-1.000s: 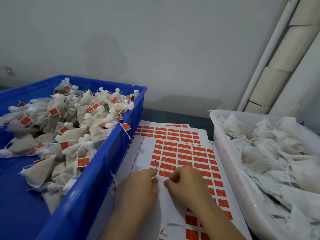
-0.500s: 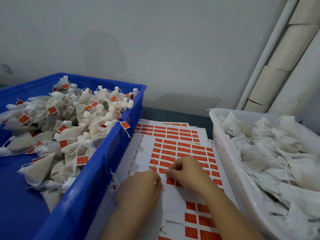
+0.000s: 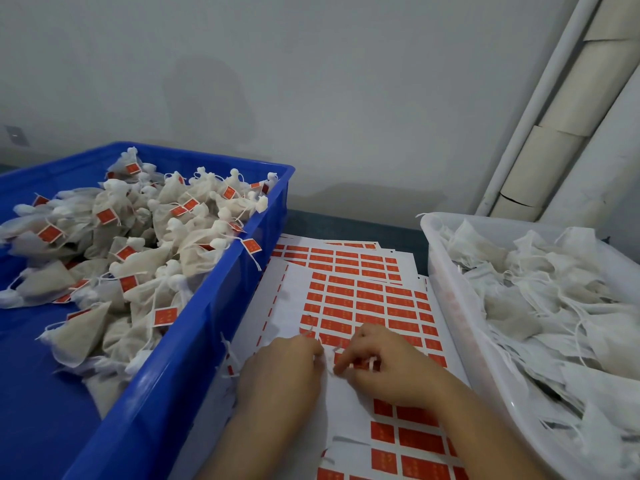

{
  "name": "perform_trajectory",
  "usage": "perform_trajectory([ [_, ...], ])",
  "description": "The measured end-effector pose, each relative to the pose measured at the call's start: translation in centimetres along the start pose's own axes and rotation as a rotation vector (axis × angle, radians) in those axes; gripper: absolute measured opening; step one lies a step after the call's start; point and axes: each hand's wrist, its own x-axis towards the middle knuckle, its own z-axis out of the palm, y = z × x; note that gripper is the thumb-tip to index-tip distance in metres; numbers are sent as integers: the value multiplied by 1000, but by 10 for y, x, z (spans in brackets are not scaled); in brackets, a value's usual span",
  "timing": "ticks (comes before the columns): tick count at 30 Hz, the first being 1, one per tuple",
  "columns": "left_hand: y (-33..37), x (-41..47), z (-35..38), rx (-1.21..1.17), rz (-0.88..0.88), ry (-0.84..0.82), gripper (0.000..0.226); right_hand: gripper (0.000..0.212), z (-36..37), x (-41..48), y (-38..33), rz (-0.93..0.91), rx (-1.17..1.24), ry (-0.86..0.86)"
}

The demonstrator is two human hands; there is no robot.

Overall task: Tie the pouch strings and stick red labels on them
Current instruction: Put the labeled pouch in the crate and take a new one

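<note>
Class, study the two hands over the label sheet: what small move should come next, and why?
Probably press the red label closed around the string: the right hand pinches both, and the left hand holds the string beside it.

A plain grey-white wall (image 3: 346,98) fills the upper part of the view, matte and evenly lit. At the right a white pipe (image 3: 533,109) runs up it on a slant. Just to the right of the pipe, beige tubes (image 3: 547,161) follow the same slant, set end to end with the joints showing. Well left of the pipe a soft, dim shadow (image 3: 207,98) lies on the wall. Far to the pipe's left sits a small pale plate (image 3: 15,135). Left of the pipe's foot, a strip of dark blue-grey counter (image 3: 346,226) meets the wall.
</note>
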Motion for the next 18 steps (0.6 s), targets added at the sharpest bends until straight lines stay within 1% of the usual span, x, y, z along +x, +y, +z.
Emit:
perform_trajectory([
  [4,-1,0,0,-30,-44,-36,41,18,2,9,-3,-15,-84,38],
  [6,-2,-1,0,-39,-55,-46,41,16,1,11,-4,-23,-102,15],
  [9,-2,1,1,-2,-22,-51,41,20,-1,15,-2,-29,-123,-24],
  [12,-3,0,1,-3,-11,-67,41,19,-1,19,-2,-38,-158,-37],
  [13,-3,-2,1,6,11,-34,38,18,-1,21,-3,-42,-168,-38],
  [15,-3,-8,2,23,87,140,24,16,-1,22,-4,-42,-181,-47],
  [16,-2,-11,2,17,115,224,22,15,-1,23,-4,-41,-191,-54],
  [17,-2,-12,3,3,128,271,23,13,-2,22,-4,-41,-198,-60],
  [18,-2,-11,4,-8,132,279,23,13,-3,22,-3,-40,-195,-63],
])
